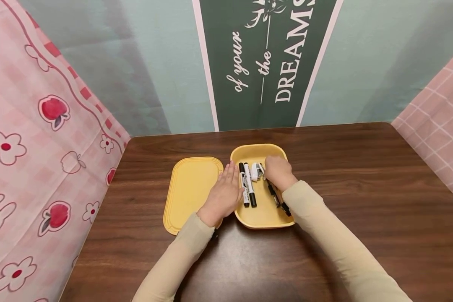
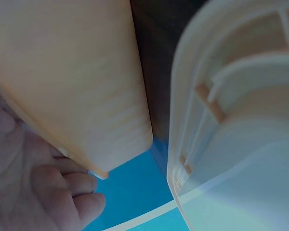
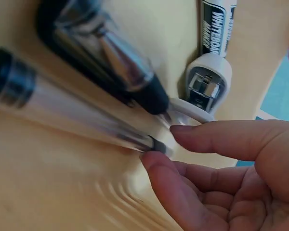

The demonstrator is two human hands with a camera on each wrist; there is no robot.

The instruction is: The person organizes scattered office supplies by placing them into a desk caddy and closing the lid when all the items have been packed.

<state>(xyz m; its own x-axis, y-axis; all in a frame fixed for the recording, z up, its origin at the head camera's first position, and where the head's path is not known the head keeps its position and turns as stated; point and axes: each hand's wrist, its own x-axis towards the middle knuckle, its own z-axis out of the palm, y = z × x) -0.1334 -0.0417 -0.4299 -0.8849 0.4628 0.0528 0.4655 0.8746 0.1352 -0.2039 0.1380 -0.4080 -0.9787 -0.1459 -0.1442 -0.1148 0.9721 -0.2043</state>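
Note:
In the head view, a yellow box [image 1: 262, 218] holds two whiteboard markers [image 1: 248, 184], a white pencil sharpener [image 1: 254, 172] and dark pens. My left hand [image 1: 223, 191] rests along the box's left side, fingers stretched out; the left wrist view shows the fingers [image 2: 70, 192] under the box's rim. My right hand [image 1: 278, 170] is inside the box at the right. In the right wrist view, its index fingertip touches the tip of a clear-barrelled pen [image 3: 86, 106]. The thumb is by the point of a black pen [image 3: 113, 57], with a gap between thumb and finger.
A yellow lid [image 1: 192, 188] lies flat on the brown table [image 1: 362, 180], left of the box. Behind the table hangs a green cloth with lettering [image 1: 260, 63]. A pink patterned curtain [image 1: 34, 138] borders the left side.

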